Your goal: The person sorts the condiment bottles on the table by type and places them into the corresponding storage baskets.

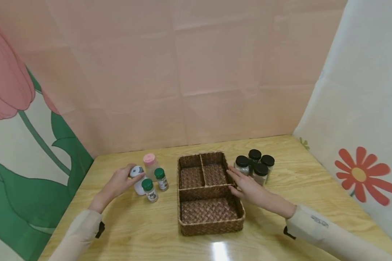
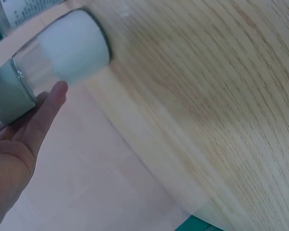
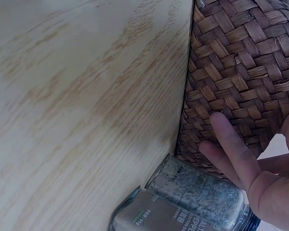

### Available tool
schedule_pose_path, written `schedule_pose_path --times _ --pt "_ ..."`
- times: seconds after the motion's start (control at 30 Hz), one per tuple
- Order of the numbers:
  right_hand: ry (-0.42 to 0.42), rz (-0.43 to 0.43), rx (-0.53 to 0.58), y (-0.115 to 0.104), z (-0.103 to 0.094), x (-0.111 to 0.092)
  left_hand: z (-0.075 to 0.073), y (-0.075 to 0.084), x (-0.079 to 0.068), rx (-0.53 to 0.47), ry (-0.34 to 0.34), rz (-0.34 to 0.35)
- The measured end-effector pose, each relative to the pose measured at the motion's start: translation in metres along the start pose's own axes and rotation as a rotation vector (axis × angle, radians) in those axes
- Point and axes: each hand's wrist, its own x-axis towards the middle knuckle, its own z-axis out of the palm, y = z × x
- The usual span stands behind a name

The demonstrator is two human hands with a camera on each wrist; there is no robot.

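My left hand [image 1: 119, 181] grips a clear jar [image 2: 77, 45] of white contents by its lid, thumb and fingers spread around the top. In the left wrist view its base is at the wood tabletop. Close by stand a pink-lidded jar [image 1: 149, 165] and two green-capped shakers, one in front [image 1: 149, 190] and one to the right [image 1: 161, 180]. My right hand [image 1: 253, 190] rests on the right rim of a brown woven basket [image 1: 212, 227]. Two extended fingers [image 3: 231, 144] touch its outer wall in the right wrist view.
Several black-lidded jars [image 1: 260, 170] stand right of the basket, close to my right hand; one holds grey speckled contents [image 3: 197, 190]. Dividers [image 1: 202, 170] split the basket into two small back compartments and a wide front one. A pink cloth backdrop [image 1: 183, 90] rises behind the table.
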Motion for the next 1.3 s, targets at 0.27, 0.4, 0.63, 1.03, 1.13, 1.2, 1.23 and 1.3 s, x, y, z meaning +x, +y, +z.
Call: schedule_pose_path --times 0.27,0.4,0.63,1.03,1.13,1.2,1.23,1.3 --pt "0.005 0.006 -0.009 -0.001 0.0 0.0 -0.007 0.002 -0.002 0.023 0.078 0.033" --pt "-0.003 0.011 -0.007 0.0 -0.001 -0.001 -0.014 0.006 0.0 0.056 0.14 0.054" --pt "0.002 -0.005 -0.001 0.001 -0.001 -0.001 -0.024 0.013 0.002 0.115 0.235 0.052" --pt "-0.013 0.009 -0.008 -0.002 -0.002 0.0 -0.028 0.015 0.0 0.128 0.287 0.081" --pt "-0.013 0.009 -0.015 -0.002 -0.002 0.0 -0.031 0.017 0.0 0.129 0.314 0.093" --pt "-0.014 0.008 -0.016 -0.002 -0.002 -0.001 -0.034 0.018 -0.001 0.128 0.327 0.088" --pt "-0.014 0.008 -0.014 -0.002 -0.002 -0.001 -0.035 0.019 -0.002 0.129 0.336 0.083" --pt "-0.015 0.008 -0.009 -0.001 -0.002 -0.001 -0.037 0.021 -0.002 0.131 0.351 0.074"
